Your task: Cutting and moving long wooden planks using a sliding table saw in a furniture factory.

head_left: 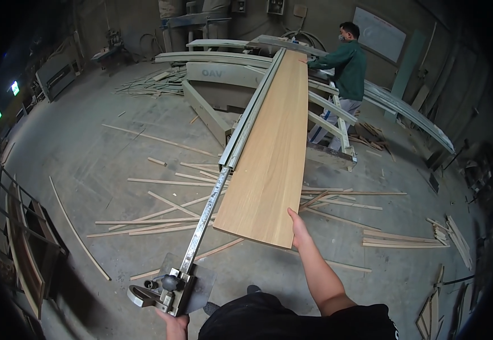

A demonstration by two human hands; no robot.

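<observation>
A long light-brown wooden board stretches away from me over the frame of a sliding panel saw. My right hand is closed on the board's right edge near its close end, thumb above and the other fingers hidden beneath. Along the board's left side runs a metal fence with a narrower extension bar. At the bar's near end sits a metal stop with a black knob. My left hand grips the stop from below, its fingers partly hidden.
Beyond the board, a co-worker in a green top stands at its far right with a hand near it. Thin wood strips lie scattered across the floor under the board. A rack with panels stands at the left, and more offcuts lie right.
</observation>
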